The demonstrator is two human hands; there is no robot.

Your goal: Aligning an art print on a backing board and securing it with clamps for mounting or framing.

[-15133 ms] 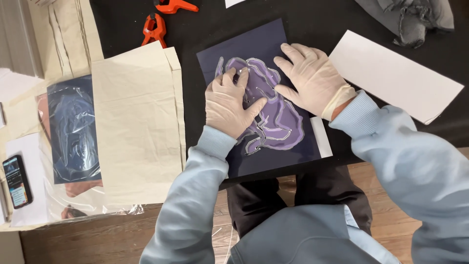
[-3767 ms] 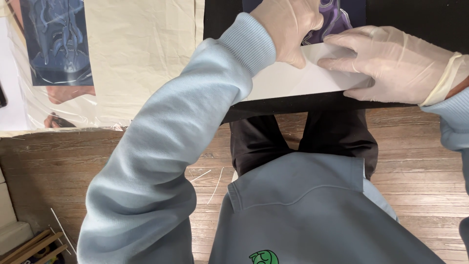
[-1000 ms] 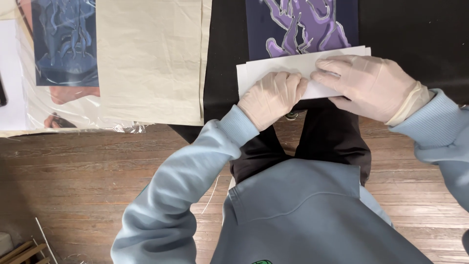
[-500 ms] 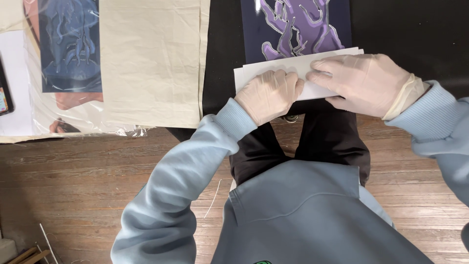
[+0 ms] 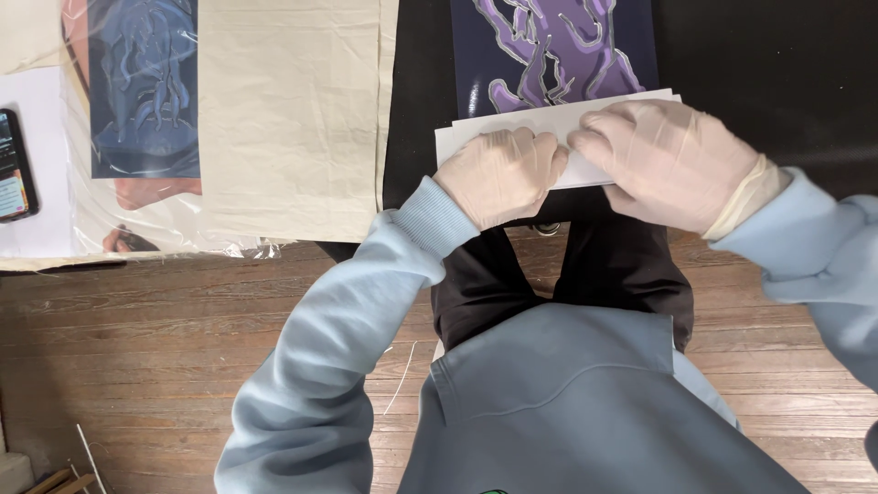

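I see both gloved hands pressing down on a folded white sheet of paper [image 5: 585, 137] at the near edge of the black table [image 5: 759, 64]. The left hand [image 5: 501, 176] lies curled, knuckles up, on the sheet's left half; the right hand [image 5: 666, 160] lies flat on its right half, fingertips meeting the left ones near the middle. Neither grip is clamped round anything: both simply bear down on the paper, fingers together.

The sheet sits across the lower edge of a dark print with a purple swirling figure [image 5: 553, 50], touching it and covering its bottom strip. I judge the step to be creasing or flattening the paper against the print (it looks doubled, with two edges showing at the top right). The next move, as I read it, calls for even pressure along the fold without letting the sheet skew off the print.

To the left lies a cream cloth [image 5: 293, 110], flat and rectangular. Beside it a clear plastic sleeve [image 5: 137, 229] holds a dark blue print [image 5: 142, 87] over something reddish. Further left, a black phone [image 5: 14, 165] with a lit screen rests on white paper. Below is a wooden floor [image 5: 183, 348].
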